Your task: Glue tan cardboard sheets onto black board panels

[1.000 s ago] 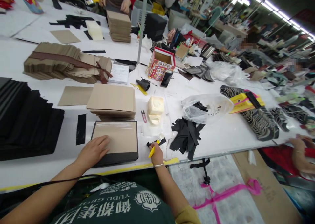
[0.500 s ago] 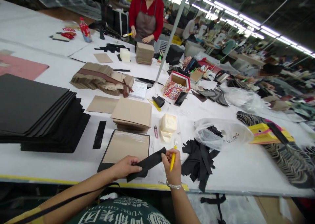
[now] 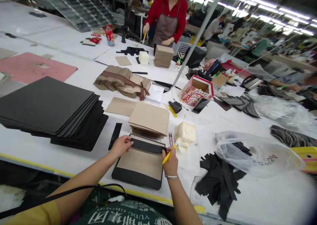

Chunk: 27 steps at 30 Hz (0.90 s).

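My left hand [image 3: 122, 146] pinches the left end of a black strip [image 3: 148, 146]. Fingers of my right hand [image 3: 170, 160] are closed on a yellow-handled brush [image 3: 169, 155] and also hold the strip's right end. The strip lies along the far edge of a tan board [image 3: 142, 164] set on a black panel [image 3: 136, 178], whose near margin shows below the board. Just beyond is a stack of tan boards [image 3: 148, 117]. Right of that stand small pink-handled snips [image 3: 170, 138] and a whitish tub [image 3: 185, 132] with pale residue.
Large black sheets [image 3: 47, 103] are piled at left, beside another black strip [image 3: 115, 136]. Loose black strips [image 3: 220, 182] and a clear plastic bag [image 3: 257, 155] lie at right. A slanting pole [image 3: 195, 40] rises past a red box [image 3: 196, 92]. Across the table stands a co-worker [image 3: 167, 18].
Both hands have carried the black strip from above the near edge of the panel to the board's far edge, straightening it. The camera view has shifted left.
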Available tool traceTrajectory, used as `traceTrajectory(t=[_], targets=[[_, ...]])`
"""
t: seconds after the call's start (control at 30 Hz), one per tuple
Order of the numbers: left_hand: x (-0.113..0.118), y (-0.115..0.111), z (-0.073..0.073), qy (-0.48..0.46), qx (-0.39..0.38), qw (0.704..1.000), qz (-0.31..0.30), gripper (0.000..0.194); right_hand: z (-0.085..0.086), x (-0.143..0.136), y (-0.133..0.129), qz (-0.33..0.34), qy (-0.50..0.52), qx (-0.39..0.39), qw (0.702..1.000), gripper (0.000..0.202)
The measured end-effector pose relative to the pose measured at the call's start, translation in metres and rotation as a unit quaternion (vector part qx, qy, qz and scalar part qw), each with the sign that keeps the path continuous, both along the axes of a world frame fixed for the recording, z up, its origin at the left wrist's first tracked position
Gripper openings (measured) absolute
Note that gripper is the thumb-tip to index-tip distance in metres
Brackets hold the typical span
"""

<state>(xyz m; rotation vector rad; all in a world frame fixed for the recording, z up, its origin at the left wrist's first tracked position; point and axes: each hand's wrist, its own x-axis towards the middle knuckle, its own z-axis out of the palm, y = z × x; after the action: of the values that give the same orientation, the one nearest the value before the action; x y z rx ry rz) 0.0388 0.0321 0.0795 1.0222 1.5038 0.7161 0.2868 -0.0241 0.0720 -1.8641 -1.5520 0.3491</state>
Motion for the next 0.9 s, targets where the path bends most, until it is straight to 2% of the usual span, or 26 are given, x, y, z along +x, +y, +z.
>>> traceTrajectory(t=[0.13,0.3,0.9], targets=[[0.001,0.010,-0.013,0.120,0.080,0.989,-0.029,0.023,-0.011,-0.003,0.012,-0.006,-0.011,-0.024,1.000,0.021],[0.001,0.015,-0.015,0.205,0.115,0.971,-0.032,0.022,-0.019,-0.004,0.019,-0.020,-0.005,-0.035,0.999,0.024],[0.002,0.026,-0.013,0.246,0.080,0.966,-0.025,0.025,-0.021,-0.006,0.028,-0.028,0.006,-0.074,0.997,0.023]])
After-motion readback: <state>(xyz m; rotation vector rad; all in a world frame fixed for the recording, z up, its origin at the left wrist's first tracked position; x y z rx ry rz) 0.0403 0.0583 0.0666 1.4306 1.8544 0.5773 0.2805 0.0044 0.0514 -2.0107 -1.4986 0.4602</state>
